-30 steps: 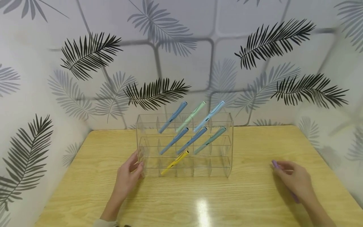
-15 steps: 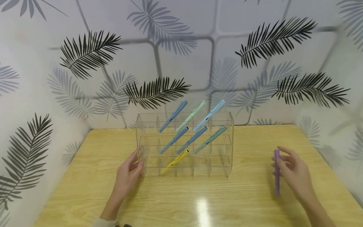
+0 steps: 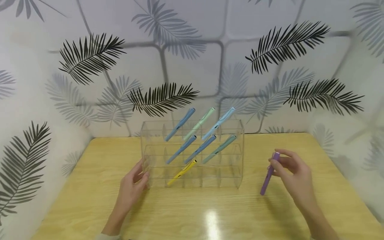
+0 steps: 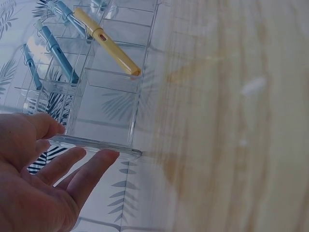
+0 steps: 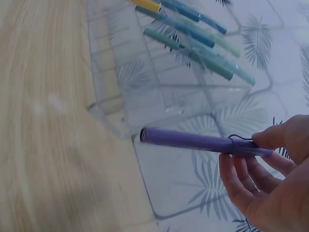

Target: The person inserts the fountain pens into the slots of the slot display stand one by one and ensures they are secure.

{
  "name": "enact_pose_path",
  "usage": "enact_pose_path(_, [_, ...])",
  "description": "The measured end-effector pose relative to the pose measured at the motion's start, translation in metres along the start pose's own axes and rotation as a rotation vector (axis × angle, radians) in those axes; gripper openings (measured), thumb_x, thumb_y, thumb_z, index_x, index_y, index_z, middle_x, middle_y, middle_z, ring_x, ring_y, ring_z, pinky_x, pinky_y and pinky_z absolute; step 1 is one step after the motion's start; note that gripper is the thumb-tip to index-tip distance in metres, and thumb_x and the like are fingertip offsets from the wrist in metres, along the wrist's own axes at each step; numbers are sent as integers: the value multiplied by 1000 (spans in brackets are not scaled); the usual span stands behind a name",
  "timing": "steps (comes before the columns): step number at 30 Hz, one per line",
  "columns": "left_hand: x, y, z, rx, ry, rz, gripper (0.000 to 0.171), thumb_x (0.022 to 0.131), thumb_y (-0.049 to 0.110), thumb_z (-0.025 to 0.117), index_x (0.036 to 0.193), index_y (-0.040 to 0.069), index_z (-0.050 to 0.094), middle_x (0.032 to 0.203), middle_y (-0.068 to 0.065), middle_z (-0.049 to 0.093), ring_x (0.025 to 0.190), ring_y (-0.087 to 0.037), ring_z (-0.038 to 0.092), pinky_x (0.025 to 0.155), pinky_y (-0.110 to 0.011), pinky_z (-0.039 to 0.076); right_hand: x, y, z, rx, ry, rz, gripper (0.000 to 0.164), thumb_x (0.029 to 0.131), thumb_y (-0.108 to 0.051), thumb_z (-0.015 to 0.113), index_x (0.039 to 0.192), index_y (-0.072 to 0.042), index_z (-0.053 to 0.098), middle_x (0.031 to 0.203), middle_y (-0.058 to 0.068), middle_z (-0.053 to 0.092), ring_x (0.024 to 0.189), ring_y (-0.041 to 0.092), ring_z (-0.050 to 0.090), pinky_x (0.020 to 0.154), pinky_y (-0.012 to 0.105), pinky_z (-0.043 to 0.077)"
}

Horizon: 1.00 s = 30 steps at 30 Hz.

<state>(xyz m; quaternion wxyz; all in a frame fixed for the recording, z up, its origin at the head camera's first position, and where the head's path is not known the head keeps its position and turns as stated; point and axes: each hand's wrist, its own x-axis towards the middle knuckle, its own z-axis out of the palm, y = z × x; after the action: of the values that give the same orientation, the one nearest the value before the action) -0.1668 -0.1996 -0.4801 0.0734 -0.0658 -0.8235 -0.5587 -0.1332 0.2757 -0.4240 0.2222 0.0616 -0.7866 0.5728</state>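
A clear acrylic pen rack (image 3: 192,182) with three tiers of compartments stands in the middle of the table. My left hand (image 3: 131,185) holds its left end; in the left wrist view the thumb and fingers are at the end panel (image 4: 96,143). Right of the rack, my right hand (image 3: 295,176) pinches a purple pen (image 3: 268,178) by its clip end, the other end slanting down to the left. The right wrist view shows the purple pen (image 5: 188,140) between thumb and fingers. A yellow pen (image 3: 182,172) leans in the lowest tier.
Leaning in the middle tier are two blue pens (image 3: 181,149) and a dark green one (image 3: 219,149). The top tier bears a blue pen (image 3: 180,124), a pale green pen (image 3: 199,124) and a light blue pen (image 3: 218,123). A leaf-patterned wall (image 3: 192,73) rises behind the wooden table (image 3: 168,213).
My right hand has lifted the purple pen and carried it left toward the rack, turning it so its lower end points down-left. The left hand stays at the rack's end.
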Motion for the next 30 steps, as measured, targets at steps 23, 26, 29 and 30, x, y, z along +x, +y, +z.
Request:
enact_pose_path(23, [-2,0,-2,8,19,-26,52,102,5,62,152,7,48,142,-29,55,119,-48,63,70,-35,66,21,-38,84,361,29,-93,31,92,11,70,120,14,59,103,20,68,85,21,74,77,40,64])
enact_pose_path(26, [0,0,-2,14,19,-20,53,102,4,62,152,7,48,141,-29,56,118,-48,63,71,-35,66,22,-38,95,362,39,-110,31,91,11,70,119,15,58,103,20,68,85,21,75,76,40,64])
enact_pose_path(29, [0,0,-1,12,10,-12,52,103,6,61,153,7,47,142,-30,56,119,-48,63,71,-35,66,19,-35,107,371,56,-120,30,91,11,71,118,14,59,102,19,69,85,21,75,76,39,65])
enact_pose_path(30, [0,0,-1,12,8,-14,52,103,6,61,153,7,47,142,-30,55,119,-48,62,72,-35,66,17,-34,111,381,60,-121,30,90,12,71,117,14,59,102,20,69,84,21,75,76,39,65])
